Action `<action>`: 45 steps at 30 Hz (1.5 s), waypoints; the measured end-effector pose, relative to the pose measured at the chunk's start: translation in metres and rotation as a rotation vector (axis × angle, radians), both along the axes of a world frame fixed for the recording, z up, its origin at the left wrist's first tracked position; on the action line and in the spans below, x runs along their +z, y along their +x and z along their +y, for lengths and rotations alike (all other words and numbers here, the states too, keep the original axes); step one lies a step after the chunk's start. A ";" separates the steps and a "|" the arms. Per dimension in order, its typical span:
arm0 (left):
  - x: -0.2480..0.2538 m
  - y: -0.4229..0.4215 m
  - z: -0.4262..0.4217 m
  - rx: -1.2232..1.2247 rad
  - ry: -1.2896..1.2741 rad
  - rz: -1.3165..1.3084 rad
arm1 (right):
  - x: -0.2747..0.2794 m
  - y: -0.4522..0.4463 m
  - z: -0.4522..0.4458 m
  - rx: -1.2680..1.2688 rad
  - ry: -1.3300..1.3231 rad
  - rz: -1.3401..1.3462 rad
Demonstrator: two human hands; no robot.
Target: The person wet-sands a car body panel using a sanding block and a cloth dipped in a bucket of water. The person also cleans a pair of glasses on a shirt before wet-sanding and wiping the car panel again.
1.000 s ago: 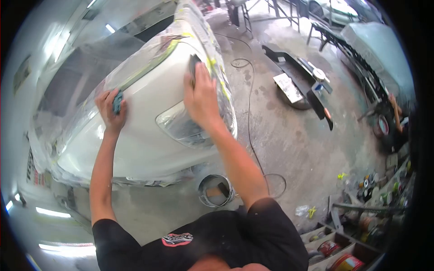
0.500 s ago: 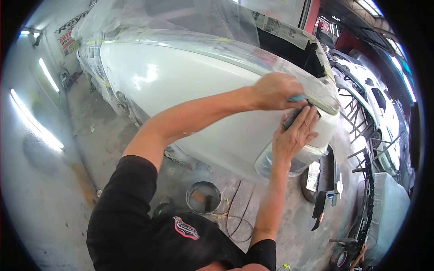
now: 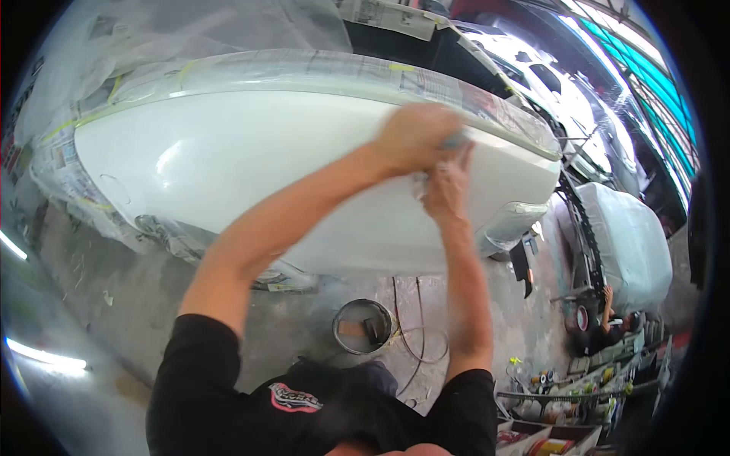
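Observation:
A long white car body panel stretches across the view, its upper edge covered with clear film and newspaper. Near that edge, my left hand is closed in a fist around a small teal thing, whose kind I cannot make out. Just below it on the panel is my right hand, fingers pointing up and almost touching the left. A greyish pad shows by its thumb, mostly hidden and smeared by motion. Both hands are blurred.
A round bucket with a brown block and a dark block inside stands on the floor beside hoses. Wrapped parts and a white car are at right. Another person's arm shows lower right, near shelves of cans.
Both hands have moved left along the panel's upper edge, away from its right corner. The view has shifted, bringing the shelves into sight at lower right.

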State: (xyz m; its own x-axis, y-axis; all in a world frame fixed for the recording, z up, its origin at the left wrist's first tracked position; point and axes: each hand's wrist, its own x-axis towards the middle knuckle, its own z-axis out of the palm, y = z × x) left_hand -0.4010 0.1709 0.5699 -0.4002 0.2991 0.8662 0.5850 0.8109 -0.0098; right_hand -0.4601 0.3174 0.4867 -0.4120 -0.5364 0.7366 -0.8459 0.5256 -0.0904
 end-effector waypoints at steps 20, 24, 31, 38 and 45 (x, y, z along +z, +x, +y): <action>-0.086 0.070 -0.218 0.692 0.090 0.508 | 0.011 -0.053 0.098 -0.197 -0.145 0.220; -0.087 0.070 -0.223 0.678 0.042 0.501 | 0.013 0.005 -0.017 0.026 -0.179 0.194; -0.088 0.072 -0.221 0.676 0.046 0.513 | 0.022 -0.091 0.206 -0.376 -0.091 0.133; -0.085 0.070 -0.221 0.677 0.039 0.521 | 0.017 -0.052 0.110 -0.094 -0.117 0.162; -0.090 0.073 -0.238 0.673 -0.024 0.483 | 0.026 -0.020 0.044 0.032 0.160 0.283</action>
State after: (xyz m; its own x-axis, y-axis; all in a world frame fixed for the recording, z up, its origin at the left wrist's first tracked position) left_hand -0.3277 -0.0672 0.4795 -0.0863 0.1493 0.9850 -0.0985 0.9826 -0.1575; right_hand -0.4803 0.3613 0.5127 -0.1844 -0.6640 0.7247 -0.8420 0.4871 0.2321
